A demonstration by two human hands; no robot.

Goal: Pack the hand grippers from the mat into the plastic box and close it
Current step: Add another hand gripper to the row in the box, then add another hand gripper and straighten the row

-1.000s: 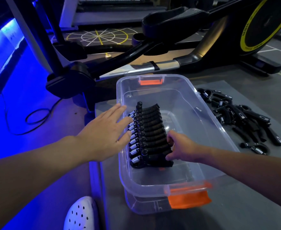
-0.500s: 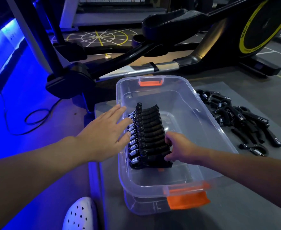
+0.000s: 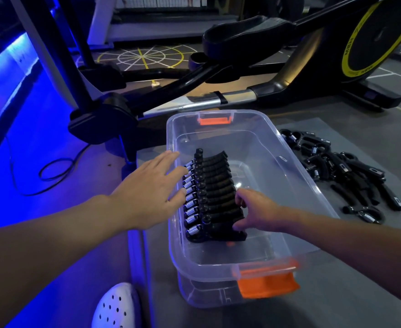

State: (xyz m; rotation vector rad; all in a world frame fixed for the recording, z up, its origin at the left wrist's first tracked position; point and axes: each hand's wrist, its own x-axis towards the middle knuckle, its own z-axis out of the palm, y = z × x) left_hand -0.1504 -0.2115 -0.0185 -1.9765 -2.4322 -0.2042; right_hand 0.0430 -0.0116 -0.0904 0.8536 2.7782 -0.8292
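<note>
A clear plastic box [image 3: 249, 112] with orange latches stands open on the grey mat [image 3: 365, 138]. Inside, along its left side, several black hand grippers [image 3: 215, 185] stand packed in a tight row, springs to the left. My right hand [image 3: 258, 209] is inside the box, thumb and curled fingers pinching the handle ends of the nearest grippers. My left hand [image 3: 147, 192] lies flat with straight fingers against the outside of the box's left wall, level with the springs. A loose pile of hand grippers [image 3: 336, 166] lies on the mat right of the box.
A black elliptical trainer [image 3: 242, 43] stands right behind the box, its rail close to the far rim. A black cable [image 3: 53, 171] loops on the blue-lit floor at left. A white perforated shoe [image 3: 116, 306] shows at the bottom edge. No lid is in sight.
Hardly anything. My right hand has edged a little to the left against the row's handles; my left hand stays at the box wall.
</note>
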